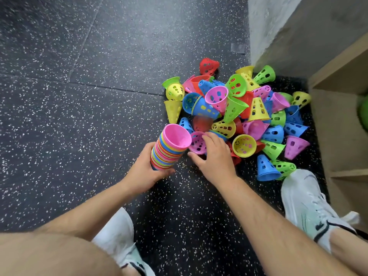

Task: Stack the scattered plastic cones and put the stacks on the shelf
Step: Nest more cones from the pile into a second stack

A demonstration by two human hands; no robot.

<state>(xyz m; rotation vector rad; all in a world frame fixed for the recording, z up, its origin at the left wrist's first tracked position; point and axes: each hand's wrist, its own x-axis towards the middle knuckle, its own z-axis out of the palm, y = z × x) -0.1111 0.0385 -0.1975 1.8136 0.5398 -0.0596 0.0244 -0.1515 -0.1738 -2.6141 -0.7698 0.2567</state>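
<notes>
My left hand point(144, 170) grips a tall stack of nested coloured cones point(169, 151) with a pink cone on top, its open mouth tilted up and to the right. Just right of the stack, my right hand point(214, 156) curls its fingers over a loose pink perforated cone point(197, 143) lying on the floor. Beyond both hands a pile of several scattered cones point(245, 110) in blue, yellow, green, pink and red spreads over the dark floor. The wooden shelf point(338, 124) stands at the right edge.
Dark speckled rubber floor point(89, 108) stretches to the left and far side. A grey wall point(298, 32) rises behind the pile. My white shoes point(306, 204) flank the hands; one touches a blue cone point(264, 168). Something green point(363, 114) sits inside the shelf.
</notes>
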